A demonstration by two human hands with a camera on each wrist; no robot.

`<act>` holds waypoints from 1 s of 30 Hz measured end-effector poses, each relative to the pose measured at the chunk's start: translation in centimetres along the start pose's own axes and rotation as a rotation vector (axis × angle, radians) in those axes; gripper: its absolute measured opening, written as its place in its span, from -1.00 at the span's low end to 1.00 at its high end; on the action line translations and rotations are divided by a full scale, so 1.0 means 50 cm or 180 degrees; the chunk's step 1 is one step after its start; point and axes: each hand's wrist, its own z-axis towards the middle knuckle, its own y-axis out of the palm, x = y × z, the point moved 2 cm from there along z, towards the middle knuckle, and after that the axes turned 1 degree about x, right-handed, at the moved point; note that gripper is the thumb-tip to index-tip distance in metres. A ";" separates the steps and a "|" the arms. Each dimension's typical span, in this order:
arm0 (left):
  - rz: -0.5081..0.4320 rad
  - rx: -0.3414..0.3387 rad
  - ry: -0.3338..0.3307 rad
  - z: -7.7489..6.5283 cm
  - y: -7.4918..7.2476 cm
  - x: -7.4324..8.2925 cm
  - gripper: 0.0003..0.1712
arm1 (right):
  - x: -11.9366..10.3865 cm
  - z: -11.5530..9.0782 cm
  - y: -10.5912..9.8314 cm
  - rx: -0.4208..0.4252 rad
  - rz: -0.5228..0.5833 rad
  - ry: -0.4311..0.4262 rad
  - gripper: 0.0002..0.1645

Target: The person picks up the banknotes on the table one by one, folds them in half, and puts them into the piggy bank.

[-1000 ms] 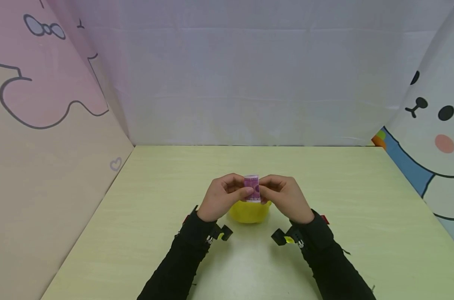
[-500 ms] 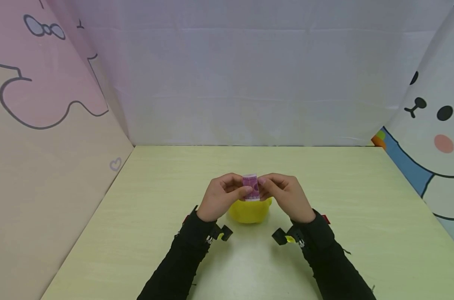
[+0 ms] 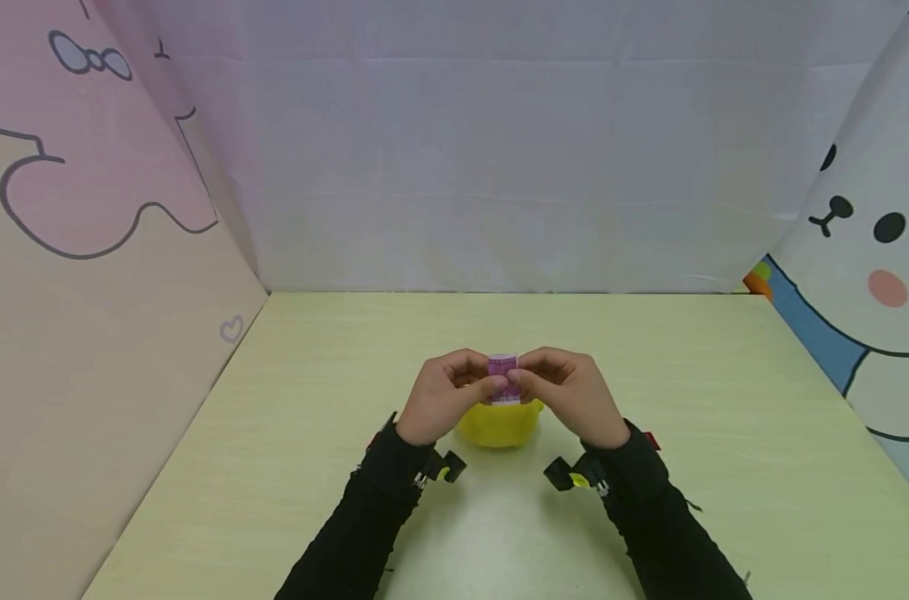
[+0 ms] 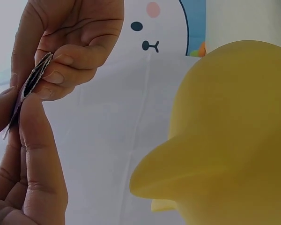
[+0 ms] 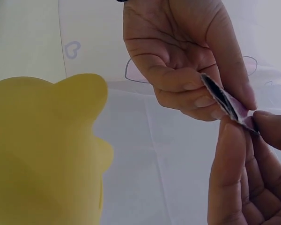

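Both hands pinch a small folded banknote (image 3: 505, 392), purple-pink with pale edges, held up in front of the body. The left hand (image 3: 442, 397) has its thumb across the front at the left side. The right hand (image 3: 574, 393) grips the right side, its thumb tip against the front, close to the left thumb. In the right wrist view the banknote (image 5: 227, 103) shows edge-on, with a narrow dark gap between its layers. Below and behind the fingers a yellow smooth rounded figure (image 3: 497, 427) stands on the table, its upper part hidden by the hands.
The figure (image 4: 234, 131) has rounded protruding lobes, large in both wrist views. The pale wood-look table (image 3: 334, 358) ends at a white backdrop (image 3: 454, 167). Patterned cartoon sheets hang at the left (image 3: 87, 375) and right (image 3: 874, 292). Black sleeves and wrist cameras cover both wrists.
The right thumb and fingers have shifted on the banknote, with the thumb now further left across its front. The banknote has tilted slightly and straightened again. The yellow figure has stayed in place.
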 end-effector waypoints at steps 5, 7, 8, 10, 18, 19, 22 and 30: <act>0.0083 0.0042 -0.0002 -0.001 0.003 0.003 -0.83 | 0.001 0.000 0.002 0.0005 -0.0036 0.0001 -0.81; 0.0102 0.0061 -0.0002 -0.001 0.003 0.003 -0.84 | 0.000 0.000 0.003 -0.0001 -0.0040 0.0005 -0.81; 0.0106 0.0068 0.0003 -0.001 0.003 0.003 -0.84 | 0.000 0.000 0.003 -0.0005 -0.0039 0.0011 -0.81; 0.0106 0.0079 0.0009 -0.001 0.004 0.002 -0.85 | 0.000 0.000 0.004 -0.0006 -0.0040 0.0009 -0.81; 0.0091 0.0096 -0.0004 0.000 0.004 -0.001 -0.85 | 0.001 0.001 0.007 0.0019 -0.0062 0.0042 -0.84; 0.0091 0.0096 -0.0008 0.000 0.004 -0.001 -0.85 | 0.001 0.001 0.007 0.0020 -0.0061 0.0041 -0.84; 0.0096 0.0093 0.0009 0.001 0.004 -0.002 -0.84 | 0.000 0.001 0.008 0.0021 -0.0052 0.0042 -0.85; 0.0083 0.0080 0.0080 0.000 0.004 -0.001 -0.84 | -0.002 0.001 0.009 0.0050 -0.0061 0.0019 -0.86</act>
